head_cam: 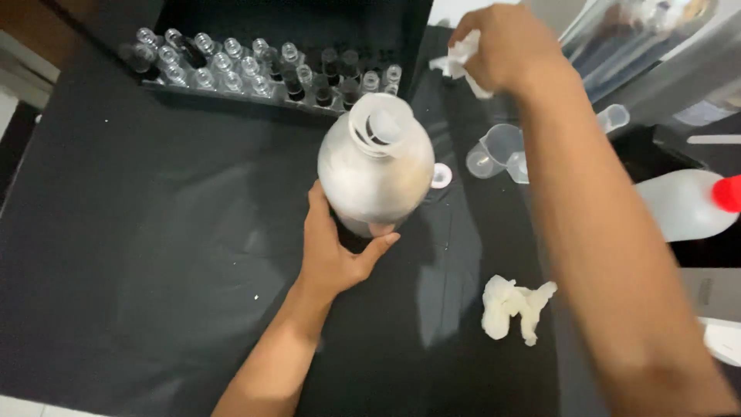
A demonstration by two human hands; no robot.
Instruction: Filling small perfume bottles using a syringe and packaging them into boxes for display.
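From the head view, the left hand (333, 251) wraps round the base of a big frosted jug (376, 164) standing open on the black desk (154, 255); steadied by one hand only, it could tip and spill its whitish contents. The right hand (505, 48) is closed on a white tissue (461, 58), above an empty measuring cup (498, 150); the small bottles (255, 69) in the tray look empty.

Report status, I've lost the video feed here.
Left hand grip around large frosted plastic bottle, upright, uncapped. Right hand clutching crumpled white tissue. Clear plastic measuring cup beside the bottle.
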